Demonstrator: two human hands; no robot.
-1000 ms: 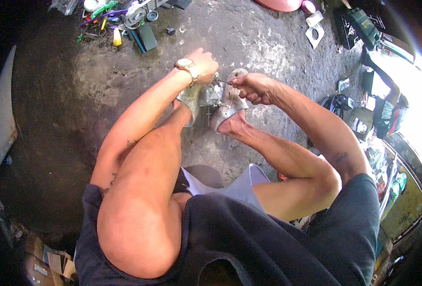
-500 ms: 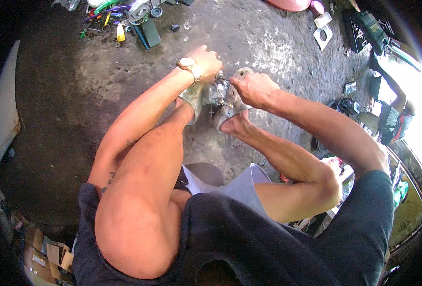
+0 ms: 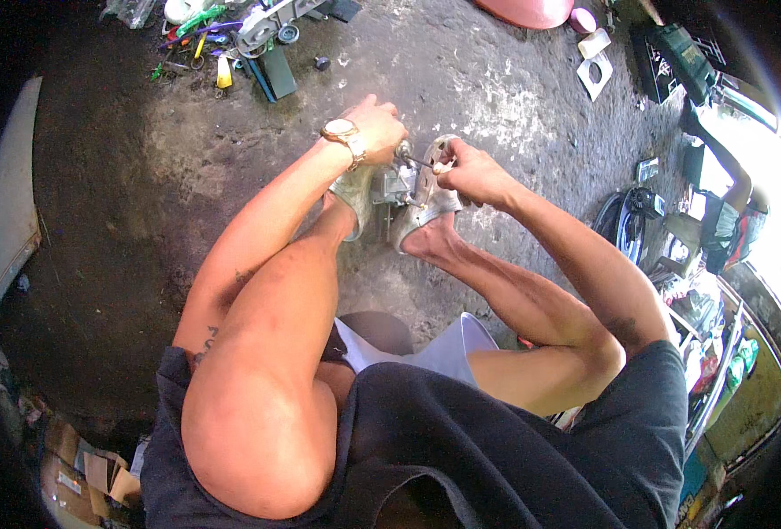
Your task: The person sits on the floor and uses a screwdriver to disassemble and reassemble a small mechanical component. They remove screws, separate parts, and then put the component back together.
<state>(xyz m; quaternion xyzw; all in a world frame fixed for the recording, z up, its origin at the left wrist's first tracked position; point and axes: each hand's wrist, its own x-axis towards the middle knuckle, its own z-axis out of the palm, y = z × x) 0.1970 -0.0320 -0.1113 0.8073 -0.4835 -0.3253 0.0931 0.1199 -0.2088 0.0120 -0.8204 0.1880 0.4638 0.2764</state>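
Note:
Between my two sandalled feet, a small silvery metal assembly (image 3: 397, 187) stands on the ground, held in by the sandals (image 3: 433, 189). My left hand (image 3: 376, 130), with a watch (image 3: 340, 130) on its wrist, is closed just above the left foot, at the far side of the assembly. What its fingers grip is hidden. A thin metal rod (image 3: 420, 162) runs from a round metal piece (image 3: 402, 151) beside the left hand toward the right. My right hand (image 3: 474, 175) pinches the rod's right end, over the right sandal.
Loose tools and parts (image 3: 232, 44) lie in a heap at the far left. A pink round object (image 3: 531, 9) and a white plate with a hole (image 3: 594, 76) are at the far right. Another person (image 3: 734, 212) is by the bright opening, near a coiled black hose (image 3: 620, 220).
My right hand has shifted a little down and right, its fingers changing from a fist to a pinch, and the rod shows more. My left hand has moved slightly left.

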